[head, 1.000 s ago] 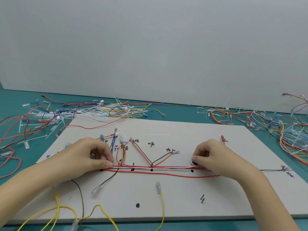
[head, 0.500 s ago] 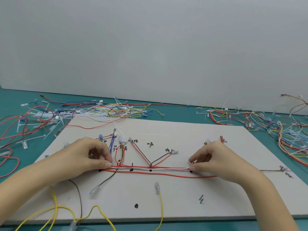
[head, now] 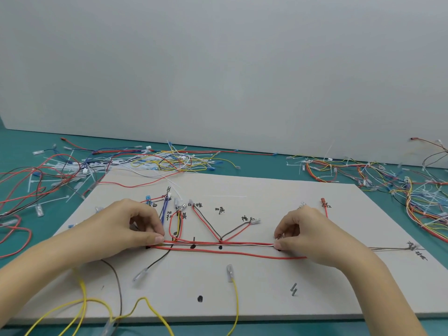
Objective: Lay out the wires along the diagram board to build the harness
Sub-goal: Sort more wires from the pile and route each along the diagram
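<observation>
A pale diagram board (head: 266,287) lies flat on a teal desk (head: 21,146), marked with handwritten labels and black dots. Across its middle runs a bundle of wires (head: 218,244), red and white strands lying side by side from left to right, with a lower red wire (head: 230,253) bowing slightly beneath it. The left hand (head: 131,229) rests on the board at the bundle's left end, fingers curled, thumb and forefinger pinching the strands together. The right hand (head: 308,235) does the same at the right end, fingertips pinching the bundle just above a black dot, so the wires lie stretched between the two hands. Branches rise from the bundle toward the labels: a red loop with a yellow strand (head: 178,226) near the left hand, and a red and dark pair (head: 206,221) forming a V that meets the bundle at a dot. A grey wire (head: 388,249) runs on from the right hand toward the board's right edge. Yellow wires (head: 82,301) trail off the near edge, one ending in a clear-sleeved terminal (head: 229,271). Loose piles of coloured wires (head: 150,161) lie on the desk beyond the board and another heap (head: 417,192) to the right.
</observation>
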{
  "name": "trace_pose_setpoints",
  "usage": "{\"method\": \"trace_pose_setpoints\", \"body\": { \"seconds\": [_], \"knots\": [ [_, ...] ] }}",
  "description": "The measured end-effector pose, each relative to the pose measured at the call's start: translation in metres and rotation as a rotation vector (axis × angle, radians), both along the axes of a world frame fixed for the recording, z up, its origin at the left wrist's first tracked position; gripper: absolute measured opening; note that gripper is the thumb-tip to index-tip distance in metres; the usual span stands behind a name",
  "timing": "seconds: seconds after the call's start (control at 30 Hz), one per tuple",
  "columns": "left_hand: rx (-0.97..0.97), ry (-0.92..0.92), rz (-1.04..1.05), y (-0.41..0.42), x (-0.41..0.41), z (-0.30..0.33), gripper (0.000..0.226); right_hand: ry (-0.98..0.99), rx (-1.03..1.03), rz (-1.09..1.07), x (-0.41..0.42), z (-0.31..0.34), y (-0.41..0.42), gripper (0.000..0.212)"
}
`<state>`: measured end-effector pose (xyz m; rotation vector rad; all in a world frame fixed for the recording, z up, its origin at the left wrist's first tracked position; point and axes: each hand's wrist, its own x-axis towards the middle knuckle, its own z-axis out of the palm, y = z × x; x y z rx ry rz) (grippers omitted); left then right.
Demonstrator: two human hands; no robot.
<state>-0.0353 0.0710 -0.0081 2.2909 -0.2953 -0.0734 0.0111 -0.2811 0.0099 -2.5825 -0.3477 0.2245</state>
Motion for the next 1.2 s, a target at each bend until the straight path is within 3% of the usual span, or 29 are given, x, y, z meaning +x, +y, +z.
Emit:
{"method": "trace_pose_setpoints", "body": {
  "seconds": [0.23, 0.4, 0.6, 0.77, 1.1, 1.2],
  "knots": [
    [-0.047, 0.051, -0.033, 0.001, 0.001, 0.004, 0.007, 0.056, 0.138, -0.001, 0.001, -0.005, -0.008, 0.009],
    [-0.003, 0.044, -0.017, 0.019, 0.000, 0.012, 0.056, 0.079, 0.193, 0.018, -0.001, -0.007, -0.013, 0.016],
    [0.172, 0.374, -0.139, 0.054, -0.003, 0.019, 0.036, -0.103, 0.302, -0.062, -0.003, -0.010, 0.000, 0.013],
    [0.116, 0.450, -0.299, 0.041, -0.003, 0.009, 0.034, -0.229, 0.375, -0.067, -0.001, -0.010, 0.012, 0.003],
    [0.210, 0.170, -0.205, 0.014, -0.007, 0.001, 0.048, -0.222, 0.439, -0.036, -0.003, -0.014, 0.019, 0.013],
    [0.216, 0.131, -0.189, 0.005, -0.007, 0.002, 0.036, -0.229, 0.457, -0.025, -0.005, -0.013, 0.024, 0.018]
  ]
}}
